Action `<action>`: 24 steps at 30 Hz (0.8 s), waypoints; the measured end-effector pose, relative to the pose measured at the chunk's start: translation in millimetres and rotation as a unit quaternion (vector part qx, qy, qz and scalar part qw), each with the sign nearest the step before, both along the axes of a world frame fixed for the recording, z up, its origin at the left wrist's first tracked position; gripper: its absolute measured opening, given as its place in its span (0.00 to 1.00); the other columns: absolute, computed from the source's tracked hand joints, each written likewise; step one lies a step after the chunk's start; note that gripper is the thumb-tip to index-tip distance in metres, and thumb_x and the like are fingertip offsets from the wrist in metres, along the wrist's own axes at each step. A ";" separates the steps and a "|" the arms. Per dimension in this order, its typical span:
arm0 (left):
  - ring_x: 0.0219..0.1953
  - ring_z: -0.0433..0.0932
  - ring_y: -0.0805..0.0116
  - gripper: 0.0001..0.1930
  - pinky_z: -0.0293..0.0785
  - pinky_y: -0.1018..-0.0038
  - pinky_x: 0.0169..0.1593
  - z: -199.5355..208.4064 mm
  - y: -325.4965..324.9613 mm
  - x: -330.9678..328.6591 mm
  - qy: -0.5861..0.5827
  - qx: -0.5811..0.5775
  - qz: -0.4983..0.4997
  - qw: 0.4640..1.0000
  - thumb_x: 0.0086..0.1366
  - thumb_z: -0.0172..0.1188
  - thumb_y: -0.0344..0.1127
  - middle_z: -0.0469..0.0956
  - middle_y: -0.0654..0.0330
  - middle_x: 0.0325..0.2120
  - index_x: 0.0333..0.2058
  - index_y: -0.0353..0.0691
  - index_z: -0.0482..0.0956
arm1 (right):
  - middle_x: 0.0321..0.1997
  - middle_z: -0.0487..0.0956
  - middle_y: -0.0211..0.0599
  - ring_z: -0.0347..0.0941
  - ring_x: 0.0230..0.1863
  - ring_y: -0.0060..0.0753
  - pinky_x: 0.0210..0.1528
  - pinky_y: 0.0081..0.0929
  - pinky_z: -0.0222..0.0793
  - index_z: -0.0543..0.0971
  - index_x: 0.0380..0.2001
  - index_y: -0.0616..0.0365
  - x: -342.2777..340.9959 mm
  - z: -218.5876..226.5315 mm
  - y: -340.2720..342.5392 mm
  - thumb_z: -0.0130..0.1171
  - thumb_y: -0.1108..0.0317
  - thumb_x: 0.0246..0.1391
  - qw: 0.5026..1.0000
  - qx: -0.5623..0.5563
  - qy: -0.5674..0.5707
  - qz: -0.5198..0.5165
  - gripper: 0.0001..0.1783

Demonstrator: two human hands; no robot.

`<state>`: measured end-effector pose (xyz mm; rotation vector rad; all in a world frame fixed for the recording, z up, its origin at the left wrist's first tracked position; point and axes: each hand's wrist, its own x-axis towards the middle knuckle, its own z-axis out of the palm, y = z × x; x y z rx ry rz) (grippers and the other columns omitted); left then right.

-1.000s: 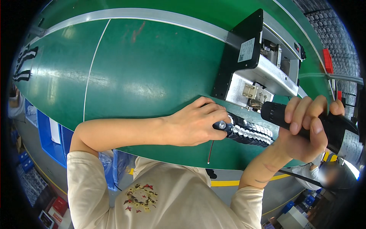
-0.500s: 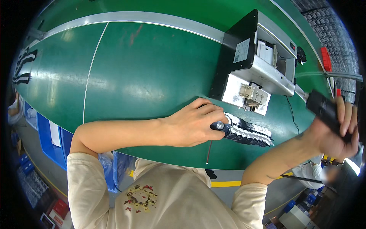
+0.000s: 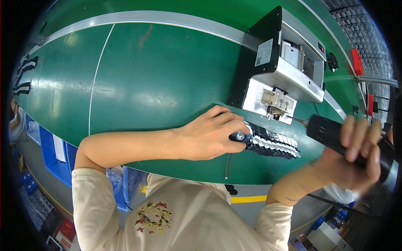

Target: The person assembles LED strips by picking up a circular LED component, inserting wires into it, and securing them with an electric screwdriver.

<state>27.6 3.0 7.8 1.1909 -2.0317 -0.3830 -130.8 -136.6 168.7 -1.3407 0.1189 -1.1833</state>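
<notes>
My left hand (image 3: 217, 136) lies closed over the left end of a row of black and silver ring-like parts (image 3: 274, 142), stacked side by side on the green table. A round silver screw-like end (image 3: 240, 136) shows beside the fingertips, and a thin dark red wire (image 3: 228, 166) comes out below that hand. On the right, my right hand (image 3: 356, 157) is wrapped round a black electric screwdriver (image 3: 328, 129), slightly blurred. Its thin bit (image 3: 298, 121) points left, above the row and near the machine's front plate. My left palm hides part of the row.
A black and silver bench machine (image 3: 289, 62) with a metal fixture (image 3: 276, 102) stands just beyond the row. Striped black and white items (image 3: 25, 75) lie at the table's far left. Blue bins (image 3: 54, 154) stand below the left edge. A metal rail (image 3: 167, 17) runs along the back.
My right hand has swung the screwdriver leftward and lower, so its bit now shows near the machine's front plate. My left hand and the row have hardly moved.
</notes>
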 end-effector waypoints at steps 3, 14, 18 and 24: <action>0.51 0.71 0.59 0.11 0.64 0.61 0.53 2.7 -0.9 0.3 -0.008 -0.004 -0.003 1.000 0.51 0.63 0.33 0.72 0.61 0.42 0.36 0.50 0.81 | 0.24 0.62 0.29 0.60 0.19 0.21 0.26 0.27 0.58 0.64 0.50 0.55 6.9 -17.0 0.0 0.50 0.71 0.48 0.999 -0.027 0.042 0.022 0.23; 0.50 0.71 0.59 0.10 0.63 0.62 0.53 0.4 -1.6 -0.4 -0.003 -0.014 0.002 1.000 0.52 0.62 0.34 0.71 0.61 0.42 0.35 0.49 0.80 | 0.20 0.59 0.27 0.56 0.15 0.19 0.23 0.23 0.55 0.66 0.47 0.56 15.1 -22.4 7.7 0.50 0.71 0.46 0.995 -0.060 0.084 -0.007 0.21; 0.50 0.71 0.59 0.10 0.63 0.62 0.53 3.1 -0.1 0.5 -0.006 -0.014 0.000 1.000 0.52 0.62 0.34 0.71 0.61 0.42 0.35 0.48 0.81 | 0.22 0.60 0.26 0.57 0.17 0.17 0.28 0.22 0.55 0.67 0.41 0.56 -0.4 8.4 2.1 0.52 0.73 0.45 0.999 -0.003 -0.014 0.037 0.17; 0.50 0.71 0.59 0.10 0.64 0.62 0.53 0.1 -1.2 -0.9 0.009 -0.011 -0.002 1.000 0.51 0.63 0.33 0.72 0.61 0.42 0.35 0.49 0.81 | 0.25 0.65 0.30 0.62 0.18 0.24 0.26 0.28 0.61 0.61 0.53 0.55 3.0 -8.6 -8.3 0.50 0.69 0.51 0.994 -0.076 0.066 0.053 0.24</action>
